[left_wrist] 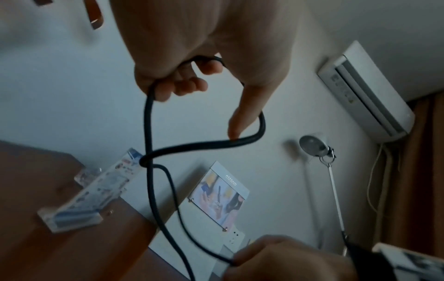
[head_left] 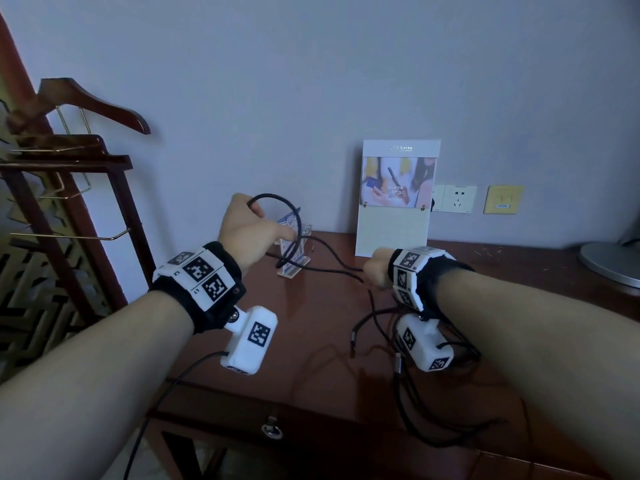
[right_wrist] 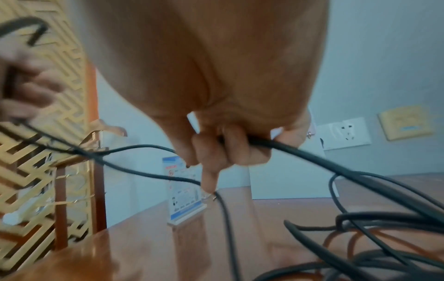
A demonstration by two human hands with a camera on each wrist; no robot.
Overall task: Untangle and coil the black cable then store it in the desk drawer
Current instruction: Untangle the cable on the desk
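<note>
A black cable [head_left: 325,270] runs between both hands above the wooden desk [head_left: 322,327]. My left hand [head_left: 251,226] is raised at the desk's back left and grips one loop of the cable [left_wrist: 206,143], fingers curled round it, thumb out. My right hand [head_left: 377,268] is closed round the cable [right_wrist: 300,152] a little to the right. More cable [head_left: 433,431] lies tangled on the desk under my right wrist, with loose ends [head_left: 353,341] hanging there. The drawer [head_left: 273,427] with a ring pull sits shut at the desk's front.
A small acrylic sign stand [head_left: 292,251] is just behind the left hand's loop. A tall card stand [head_left: 396,199] leans at the wall, wall sockets [head_left: 457,199] beside it. A lamp base [head_left: 611,261] is at far right, a wooden valet rack [head_left: 69,161] at left.
</note>
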